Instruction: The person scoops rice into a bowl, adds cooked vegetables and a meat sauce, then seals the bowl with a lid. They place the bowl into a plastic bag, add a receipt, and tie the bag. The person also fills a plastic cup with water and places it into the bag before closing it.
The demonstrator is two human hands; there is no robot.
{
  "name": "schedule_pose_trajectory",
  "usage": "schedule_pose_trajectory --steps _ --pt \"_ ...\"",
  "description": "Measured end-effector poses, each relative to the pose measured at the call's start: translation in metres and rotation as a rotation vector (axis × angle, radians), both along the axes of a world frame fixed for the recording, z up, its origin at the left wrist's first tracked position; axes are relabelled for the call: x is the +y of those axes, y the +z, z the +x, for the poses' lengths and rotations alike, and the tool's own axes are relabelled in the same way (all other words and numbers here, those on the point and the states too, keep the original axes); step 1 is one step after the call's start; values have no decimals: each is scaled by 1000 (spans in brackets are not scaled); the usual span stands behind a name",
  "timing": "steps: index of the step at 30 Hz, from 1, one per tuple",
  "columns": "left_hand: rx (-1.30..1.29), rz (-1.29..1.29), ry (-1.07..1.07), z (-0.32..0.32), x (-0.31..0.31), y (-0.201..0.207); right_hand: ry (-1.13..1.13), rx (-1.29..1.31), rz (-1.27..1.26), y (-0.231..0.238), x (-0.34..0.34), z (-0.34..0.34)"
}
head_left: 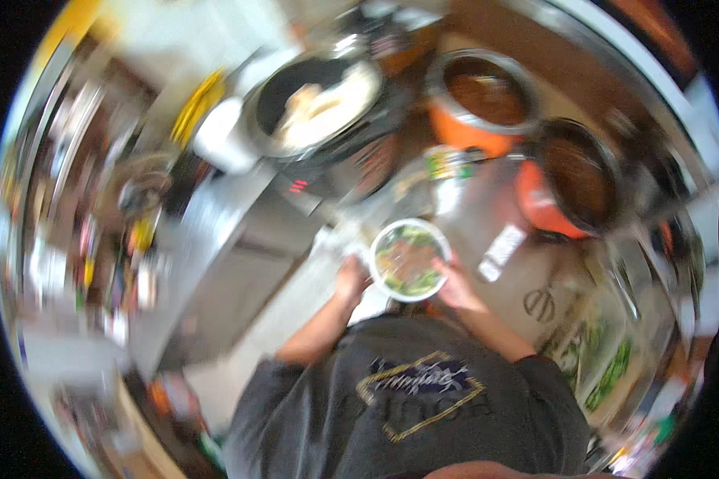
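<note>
A round white bowl (408,298) with greens (413,235) inside is before the dark shirt (311,415), mouth upward, about equally wide every way. The right hand (458,286) grasps its right side; the left hand (351,281) is near, its grip I cannot tell. Beyond stands an orange pot (473,136).

At centre, your right hand (458,287) holds a white bowl (411,298) of food, your left hand (351,281) just beside it.
</note>
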State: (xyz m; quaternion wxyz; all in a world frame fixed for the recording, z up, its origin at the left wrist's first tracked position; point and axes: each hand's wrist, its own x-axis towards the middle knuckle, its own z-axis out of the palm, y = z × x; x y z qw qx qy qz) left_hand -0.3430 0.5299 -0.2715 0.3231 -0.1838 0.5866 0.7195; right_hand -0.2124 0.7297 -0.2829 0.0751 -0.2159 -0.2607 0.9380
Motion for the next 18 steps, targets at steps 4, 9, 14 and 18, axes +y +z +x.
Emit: schedule_pose_trajectory --steps 4,9,14,18 --pt "-140 488 -99 17 -21 26 194 -10 143 23 -27 -14" --pt "7 586 9 23 -83 46 367 21 234 40 -83 -56" --pt "-123 570 250 -26 -182 22 568 -57 506 35 -130 -108" --pt "66 472 560 -95 -293 2 547 -220 491 18 -142 -137"
